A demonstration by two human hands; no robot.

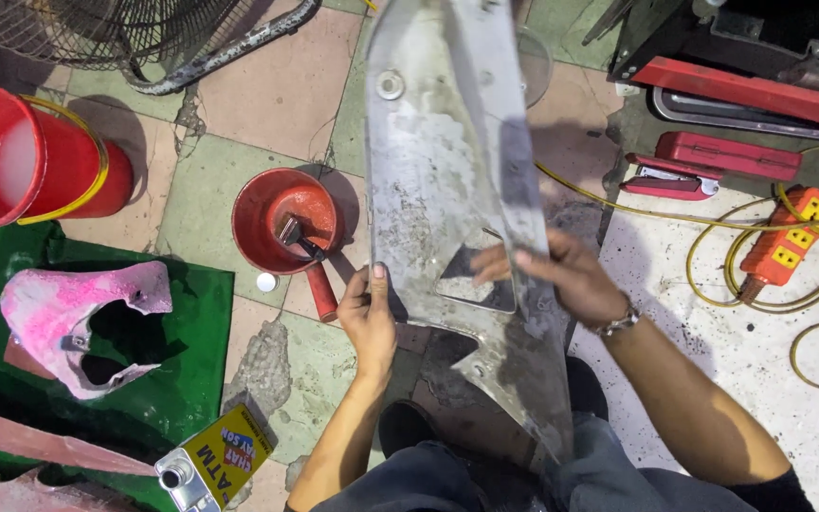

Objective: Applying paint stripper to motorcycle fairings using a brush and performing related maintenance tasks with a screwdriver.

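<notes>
A long grey, paint-worn body panel (433, 180) stands upright on my lap, reaching from my knees to the top of the view. My left hand (369, 318) grips its left edge, thumb on the front. My right hand (561, 275), with a wristwatch, lies on the panel's right side, and its fingers press a small dark sheet (474, 282) against the surface.
A red scoop pot (282, 220) with a brush in it sits left of the panel. A red bucket (21, 156), a pink-stained panel (73, 322) on a green sheet, a yellow tin can (210, 460), red tool cases (713, 156) and an orange power strip (789, 237) with yellow cable surround me.
</notes>
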